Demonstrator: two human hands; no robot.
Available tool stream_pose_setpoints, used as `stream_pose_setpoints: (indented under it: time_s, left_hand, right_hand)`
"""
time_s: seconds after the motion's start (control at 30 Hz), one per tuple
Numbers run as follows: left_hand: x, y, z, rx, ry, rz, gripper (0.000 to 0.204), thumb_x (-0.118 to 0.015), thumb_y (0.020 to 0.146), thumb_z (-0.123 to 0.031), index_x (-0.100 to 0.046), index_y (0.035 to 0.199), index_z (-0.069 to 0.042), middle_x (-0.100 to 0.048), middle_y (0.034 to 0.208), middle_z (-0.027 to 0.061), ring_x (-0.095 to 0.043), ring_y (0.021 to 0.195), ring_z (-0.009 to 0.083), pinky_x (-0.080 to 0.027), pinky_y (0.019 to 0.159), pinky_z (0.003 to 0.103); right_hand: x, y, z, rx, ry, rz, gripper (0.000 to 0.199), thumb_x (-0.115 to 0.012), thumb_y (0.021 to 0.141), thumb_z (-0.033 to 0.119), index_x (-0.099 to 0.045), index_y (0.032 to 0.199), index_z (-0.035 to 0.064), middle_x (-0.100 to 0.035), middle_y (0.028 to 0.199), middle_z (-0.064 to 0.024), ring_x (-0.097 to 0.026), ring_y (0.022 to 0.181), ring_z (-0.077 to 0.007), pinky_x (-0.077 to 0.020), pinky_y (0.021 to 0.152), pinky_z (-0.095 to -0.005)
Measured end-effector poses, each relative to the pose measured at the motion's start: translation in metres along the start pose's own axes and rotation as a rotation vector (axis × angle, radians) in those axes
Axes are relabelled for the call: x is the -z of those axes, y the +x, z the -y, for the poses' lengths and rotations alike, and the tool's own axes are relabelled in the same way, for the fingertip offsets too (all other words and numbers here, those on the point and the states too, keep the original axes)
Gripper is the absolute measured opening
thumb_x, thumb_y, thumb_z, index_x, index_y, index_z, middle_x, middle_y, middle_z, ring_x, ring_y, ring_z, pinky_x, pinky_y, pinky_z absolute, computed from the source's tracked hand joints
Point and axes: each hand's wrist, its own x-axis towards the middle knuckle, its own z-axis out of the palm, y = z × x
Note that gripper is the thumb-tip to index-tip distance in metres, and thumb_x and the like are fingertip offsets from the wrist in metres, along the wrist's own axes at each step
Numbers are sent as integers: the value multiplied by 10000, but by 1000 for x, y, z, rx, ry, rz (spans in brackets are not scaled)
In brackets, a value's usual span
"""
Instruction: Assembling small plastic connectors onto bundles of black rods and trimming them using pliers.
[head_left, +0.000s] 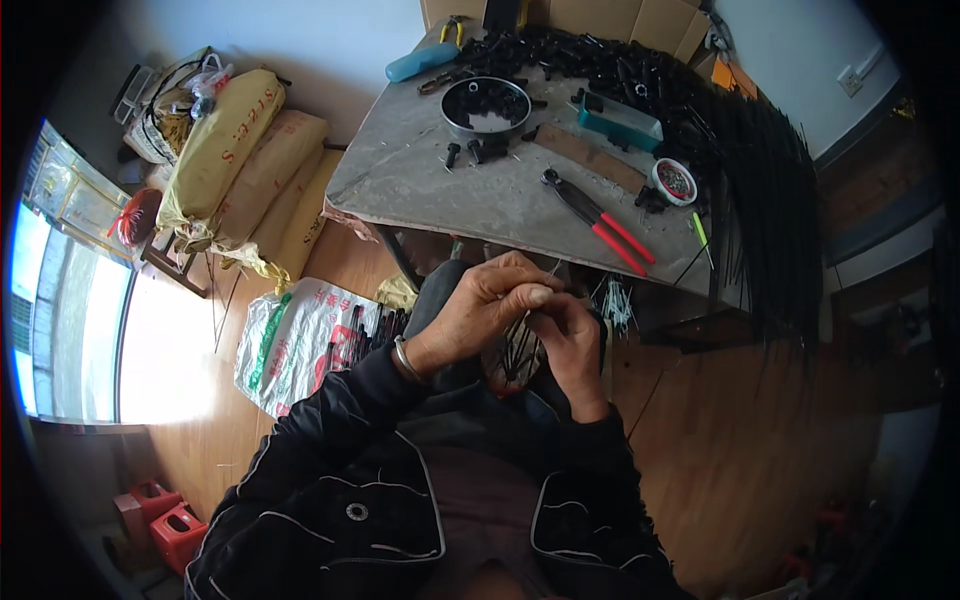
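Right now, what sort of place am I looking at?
Probably a small home workshop for hand assembly: a worktable with red-handled pliers, heaps of black plastic parts, and stacked sacks on a wooden floor.

Matt grey stone-like tabletop [470,190], glossy red plastic plier handles [625,243], smooth wooden floor [740,440].

What the left hand [480,310] and right hand [565,345] pinch between them is too thin and small to tell. The contents of the round black bowl [486,105] on the worktop [440,190] blur into dark lumps. The person's lap stays hidden behind both forearms.
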Motion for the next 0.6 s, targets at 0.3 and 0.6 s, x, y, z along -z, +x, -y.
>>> stream_pose_setpoints:
  time_s: [0.3, 0.6]
  left_hand:
    - [-1, 1, 24, 78, -84, -19, 388, -611, 926, -390, -532, 809, -28, -470, 790, -2, -421, 736, 95, -376, 665, 255]
    - [8, 7, 19, 179, -510, 361, 267, -691, 884, -276, -546, 812, -63, -527, 724, -14, -516, 600, 69, -431, 560, 213]
  right_hand:
    - [-1, 7, 13, -81, 297, 26, 157, -702, 877, 117, -607, 926, 2, -608, 804, 7, -537, 737, -53, -443, 658, -208]
    - [4, 6, 29, -130, 322, 308, 165, -696, 883, 138, -611, 887, -4, -626, 764, -22, -569, 688, -78, -443, 647, -210]
